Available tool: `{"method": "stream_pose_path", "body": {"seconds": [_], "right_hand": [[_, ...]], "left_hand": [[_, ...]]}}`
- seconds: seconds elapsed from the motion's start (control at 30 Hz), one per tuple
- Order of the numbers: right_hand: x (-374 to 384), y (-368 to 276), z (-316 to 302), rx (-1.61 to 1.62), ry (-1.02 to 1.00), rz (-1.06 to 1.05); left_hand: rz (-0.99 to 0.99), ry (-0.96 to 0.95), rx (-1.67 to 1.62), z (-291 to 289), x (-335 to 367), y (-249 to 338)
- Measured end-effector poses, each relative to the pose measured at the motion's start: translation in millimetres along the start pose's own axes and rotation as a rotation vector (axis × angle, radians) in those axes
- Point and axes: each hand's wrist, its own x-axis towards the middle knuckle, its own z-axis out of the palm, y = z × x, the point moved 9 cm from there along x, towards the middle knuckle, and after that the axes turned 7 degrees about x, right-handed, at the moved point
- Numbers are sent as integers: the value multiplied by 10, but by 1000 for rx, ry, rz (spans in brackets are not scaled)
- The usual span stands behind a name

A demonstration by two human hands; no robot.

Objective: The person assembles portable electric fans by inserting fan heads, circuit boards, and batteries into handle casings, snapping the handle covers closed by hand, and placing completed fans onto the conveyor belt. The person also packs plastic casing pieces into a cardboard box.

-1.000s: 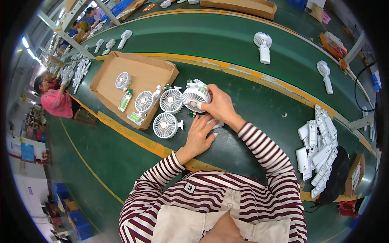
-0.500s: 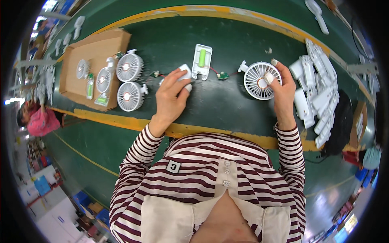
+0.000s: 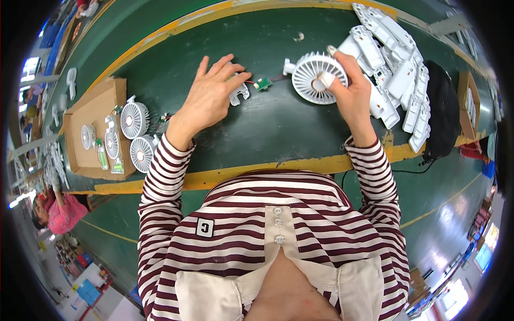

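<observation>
My right hand (image 3: 349,85) grips a round white fan head (image 3: 319,78) by its right side, its thumb on the front grille and a finger at the rim. A wire runs from the fan to a small green circuit board (image 3: 263,84) lying on the table. Beside the board, my left hand (image 3: 209,96) reaches over a white handle shell (image 3: 240,96), fingers stretched and apart. Most of that shell is hidden under the hand, and the green battery in it does not show now. White tape or caps cover some of my right fingertips.
On the left, a cardboard tray (image 3: 80,155) holds fan parts; two more fan heads (image 3: 135,120) stand at its right edge. White handle shells (image 3: 409,80) are piled at the right, beside a black cloth-like item (image 3: 443,112) and a small cardboard box (image 3: 468,104).
The view has shifted. My left hand has gone from pinching a small white piece to spreading over the handle shell, covering the battery. My right hand still holds the fan head.
</observation>
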Motion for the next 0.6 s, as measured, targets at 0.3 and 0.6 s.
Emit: {"method": "stream_pose_path", "body": {"seconds": [0.3,0.6], "right_hand": [[338,-4,-57,535,210,263],[364,-172,177,659,75,379]], "left_hand": [[-268,-35,-263,72,108,25],[-473,-243,-2470,704,-242,632]]}}
